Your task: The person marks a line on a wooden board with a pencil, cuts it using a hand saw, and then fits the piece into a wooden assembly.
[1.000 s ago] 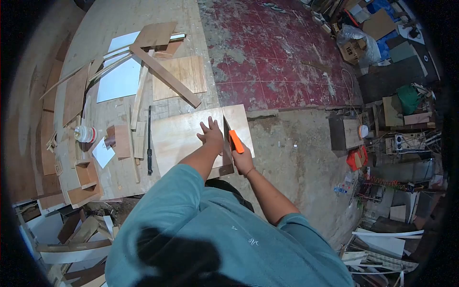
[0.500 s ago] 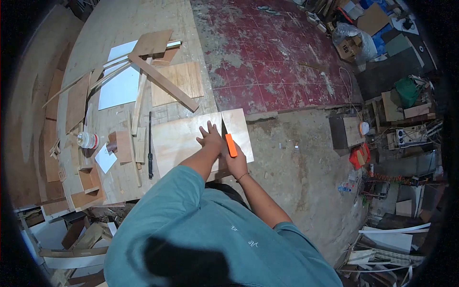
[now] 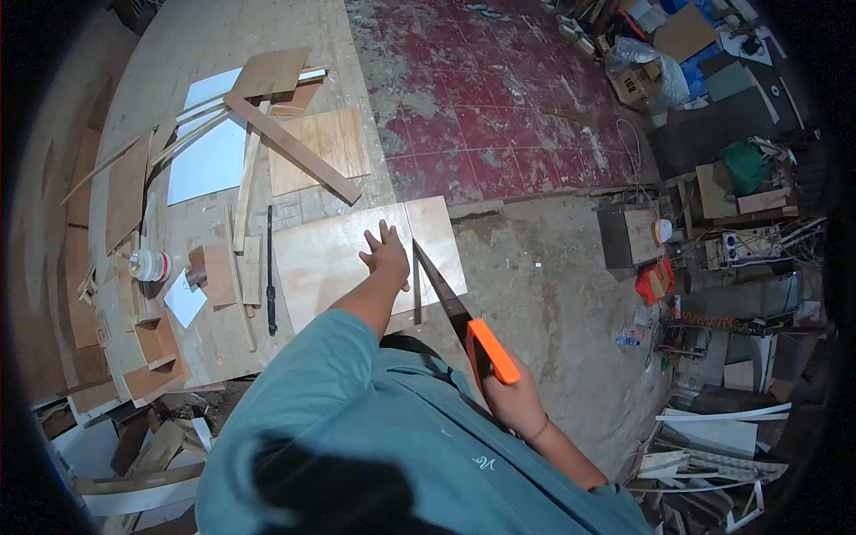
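Observation:
My left hand [image 3: 385, 254] lies flat, fingers spread, on a plywood sheet [image 3: 325, 259] at the near edge of the workbench, just left of a cut line. My right hand [image 3: 510, 401] grips the orange handle of a handsaw [image 3: 459, 316]. The saw is drawn back toward my body, and its dark blade slants up to the sheet's cut line beside my left hand. The part of the sheet right of the cut [image 3: 439, 236] overhangs the bench edge.
On the bench lie wood strips and boards [image 3: 290, 147], a white sheet [image 3: 209, 152], a glue tub [image 3: 147, 265], a black bar [image 3: 269, 267] and small wooden boxes [image 3: 156, 343]. Concrete and red floor to the right, with a stool [image 3: 629, 239] and clutter along the wall.
My right hand has pulled the saw back and down toward my body, so the blade now shows at full length. My left hand stays on the sheet.

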{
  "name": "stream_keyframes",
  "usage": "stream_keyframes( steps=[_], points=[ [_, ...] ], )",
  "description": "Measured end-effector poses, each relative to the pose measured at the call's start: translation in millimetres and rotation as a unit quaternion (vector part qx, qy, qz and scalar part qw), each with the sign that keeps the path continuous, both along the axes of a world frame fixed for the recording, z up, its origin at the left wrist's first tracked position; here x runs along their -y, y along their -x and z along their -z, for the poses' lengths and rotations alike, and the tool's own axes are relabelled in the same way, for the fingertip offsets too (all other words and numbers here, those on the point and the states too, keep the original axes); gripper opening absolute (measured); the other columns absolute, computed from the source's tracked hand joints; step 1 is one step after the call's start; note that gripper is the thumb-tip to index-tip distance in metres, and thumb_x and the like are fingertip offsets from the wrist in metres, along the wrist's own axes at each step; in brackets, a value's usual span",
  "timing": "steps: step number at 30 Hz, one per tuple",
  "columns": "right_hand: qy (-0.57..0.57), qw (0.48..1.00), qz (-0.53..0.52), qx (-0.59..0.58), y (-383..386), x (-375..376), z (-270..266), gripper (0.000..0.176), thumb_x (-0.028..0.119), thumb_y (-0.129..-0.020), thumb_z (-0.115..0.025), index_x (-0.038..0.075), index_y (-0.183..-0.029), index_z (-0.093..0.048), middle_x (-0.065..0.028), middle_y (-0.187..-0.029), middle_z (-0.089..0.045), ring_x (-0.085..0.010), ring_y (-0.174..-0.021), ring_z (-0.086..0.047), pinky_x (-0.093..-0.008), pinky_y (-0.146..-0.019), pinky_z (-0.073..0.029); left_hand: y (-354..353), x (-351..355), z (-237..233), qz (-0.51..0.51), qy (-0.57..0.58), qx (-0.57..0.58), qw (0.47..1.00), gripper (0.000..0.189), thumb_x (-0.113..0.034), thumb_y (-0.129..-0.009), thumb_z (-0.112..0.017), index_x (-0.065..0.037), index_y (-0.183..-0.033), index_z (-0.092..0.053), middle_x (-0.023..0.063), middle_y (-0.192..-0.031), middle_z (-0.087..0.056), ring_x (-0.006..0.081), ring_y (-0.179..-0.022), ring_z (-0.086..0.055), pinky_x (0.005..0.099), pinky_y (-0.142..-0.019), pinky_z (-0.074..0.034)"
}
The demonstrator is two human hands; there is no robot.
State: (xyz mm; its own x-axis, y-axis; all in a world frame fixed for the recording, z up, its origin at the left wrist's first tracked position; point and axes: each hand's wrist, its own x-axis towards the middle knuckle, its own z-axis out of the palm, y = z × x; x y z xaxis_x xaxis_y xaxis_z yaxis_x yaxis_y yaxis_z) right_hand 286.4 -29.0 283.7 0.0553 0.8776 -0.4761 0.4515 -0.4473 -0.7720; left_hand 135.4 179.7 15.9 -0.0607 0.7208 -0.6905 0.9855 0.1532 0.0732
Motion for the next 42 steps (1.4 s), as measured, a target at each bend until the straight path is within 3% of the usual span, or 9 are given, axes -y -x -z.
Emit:
stream_keyframes(
  steps=[4,6,11,12,13,17,23,32,42],
  points=[
    [0.039,0.997,0.06,-0.044,-6,-6,0,0.035,0.001,-0.078,-0.051,-0.003,-0.113,-0.057,-0.0141,-0.093,-0.062,-0.0213,-0.089,-0.059,-0.0313,-0.082,-0.047,4,0,-22,0.018,0.018,-0.005,1.0,0.152,-0.036,-0.043,-0.096,-0.014,-0.152,0.007,0.0087,-0.158,0.016,0.0432,-0.144,-0.001,0.0573,-0.105,-0.035],
    [0.053,0.997,-0.009,0.055,-8,-40,23,0.027,0.005,-0.079,-0.051,-0.002,-0.103,-0.06,-0.0131,-0.083,-0.062,-0.0192,-0.08,-0.06,-0.0331,-0.074,-0.048,5,2,-17,0.021,0.016,-0.003,1.0,0.152,-0.036,-0.042,-0.096,-0.014,-0.152,0.007,0.0086,-0.158,0.017,0.0433,-0.144,-0.001,0.0572,-0.105,-0.035],
    [0.078,0.997,0.013,0.0,27,-178,245,0.03,0.023,-0.082,-0.058,-0.005,-0.094,-0.064,-0.0136,-0.074,-0.065,-0.0217,-0.069,-0.063,-0.0371,-0.063,-0.048,1,2,9,-0.003,-0.022,0.012,1.0,0.142,-0.029,-0.049,-0.094,-0.016,-0.153,0.003,0.0084,-0.158,0.016,0.046,-0.143,0.0,0.0626,-0.104,-0.032],
    [0.145,0.988,0.036,-0.047,44,-194,211,0.021,0.016,-0.079,-0.054,-0.004,-0.076,-0.061,-0.0084,-0.059,-0.057,-0.0163,-0.048,-0.054,-0.0332,-0.043,-0.042,1,-4,7,-0.007,-0.019,0.01,1.0,0.142,-0.029,-0.049,-0.094,-0.016,-0.153,0.003,0.0084,-0.158,0.016,0.046,-0.143,0.0,0.0626,-0.104,-0.032],
    [0.148,0.987,0.039,-0.05,40,-197,215,0.021,0.016,-0.079,-0.054,-0.004,-0.076,-0.061,-0.0084,-0.059,-0.057,-0.0163,-0.048,-0.054,-0.0332,-0.043,-0.042,1,-8,2,-0.011,-0.018,0.004,1.0,0.14,-0.026,-0.051,-0.092,-0.016,-0.153,0.003,0.0084,-0.158,0.016,0.0453,-0.143,0.0,0.0628,-0.104,-0.031],
    [0.127,0.992,0.01,-0.013,27,-174,209,0.03,0.018,-0.078,-0.058,-0.002,-0.1,-0.062,-0.0137,-0.073,-0.066,-0.0212,-0.063,-0.063,-0.0348,-0.06,-0.049,-6,-8,-14,-0.008,0.026,-0.005,1.0,0.141,-0.027,-0.051,-0.093,-0.015,-0.152,0.004,0.0078,-0.158,0.017,0.0435,-0.144,0.0,0.0619,-0.107,-0.028],
    [-0.125,0.991,0.022,-0.05,35,-90,209,0.05,0.006,-0.079,-0.053,-0.005,-0.128,-0.052,-0.0205,-0.119,-0.062,-0.0272,-0.112,-0.06,-0.0331,-0.096,-0.044,-6,-7,-17,-0.025,0.035,-0.011,0.999,0.149,-0.026,-0.043,-0.096,-0.016,-0.152,0.006,0.0068,-0.158,0.018,0.0414,-0.144,0.002,0.0596,-0.109,-0.027],
    [-0.189,0.982,0.006,-0.026,9,-38,265,0.063,0.005,-0.075,-0.051,0.005,-0.138,-0.044,-0.0239,-0.121,-0.059,-0.0347,-0.112,-0.06,-0.0364,-0.093,-0.047,-7,-2,-10,-0.039,0.007,0.001,0.999,0.153,-0.018,-0.037,-0.097,-0.019,-0.152,0.003,0.0047,-0.158,0.016,0.0381,-0.145,0.002,0.0591,-0.11,-0.028],
    [-0.078,0.997,0.009,0.015,47,-93,181,0.052,0.012,-0.083,-0.058,0.006,-0.134,-0.048,-0.0216,-0.118,-0.061,-0.0337,-0.112,-0.059,-0.0375,-0.093,-0.046,-9,1,-9,-0.037,0.018,0.007,0.999,0.145,-0.02,-0.046,-0.095,-0.019,-0.152,0.004,0.0049,-0.158,0.016,0.0395,-0.145,0.002,0.0605,-0.11,-0.024]
  ],
)
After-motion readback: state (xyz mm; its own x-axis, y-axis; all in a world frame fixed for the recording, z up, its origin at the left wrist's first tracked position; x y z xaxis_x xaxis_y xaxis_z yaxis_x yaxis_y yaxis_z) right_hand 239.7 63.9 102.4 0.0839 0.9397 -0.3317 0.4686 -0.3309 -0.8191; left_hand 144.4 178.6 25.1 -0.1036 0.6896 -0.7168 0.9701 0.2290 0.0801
